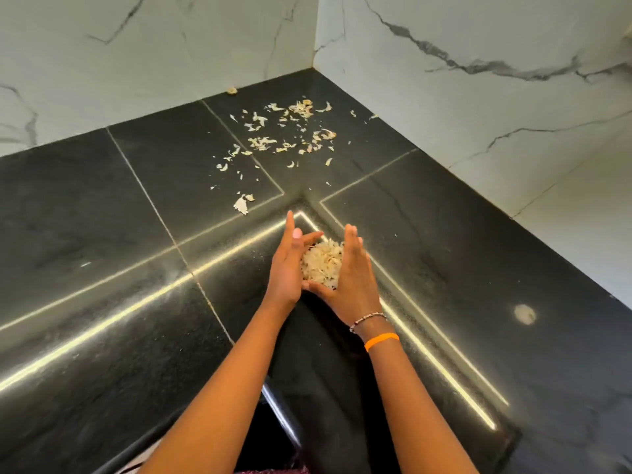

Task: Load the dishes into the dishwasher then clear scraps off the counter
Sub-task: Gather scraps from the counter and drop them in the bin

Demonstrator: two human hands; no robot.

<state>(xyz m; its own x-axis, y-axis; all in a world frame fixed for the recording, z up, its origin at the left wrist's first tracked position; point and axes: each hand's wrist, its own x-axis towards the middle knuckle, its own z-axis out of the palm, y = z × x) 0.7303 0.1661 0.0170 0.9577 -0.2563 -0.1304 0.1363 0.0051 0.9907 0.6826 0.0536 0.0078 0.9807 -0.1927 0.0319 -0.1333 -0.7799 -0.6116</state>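
Head view: black counter (102, 234); loose scraps (287, 138) lie scattered beyond both hands, toward the corner. Left hand (285, 268) and right hand (352, 278), fingers straight, cup the gathered scrap pile (323, 265) between the palms

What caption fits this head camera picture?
Both hands cup gathered scraps; more scraps litter the counter.

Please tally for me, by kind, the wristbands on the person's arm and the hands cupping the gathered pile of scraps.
Orange wristband: 1
Beaded bracelet: 1
Hands cupping the pile of scraps: 2, the left hand and the right hand
Total: 4
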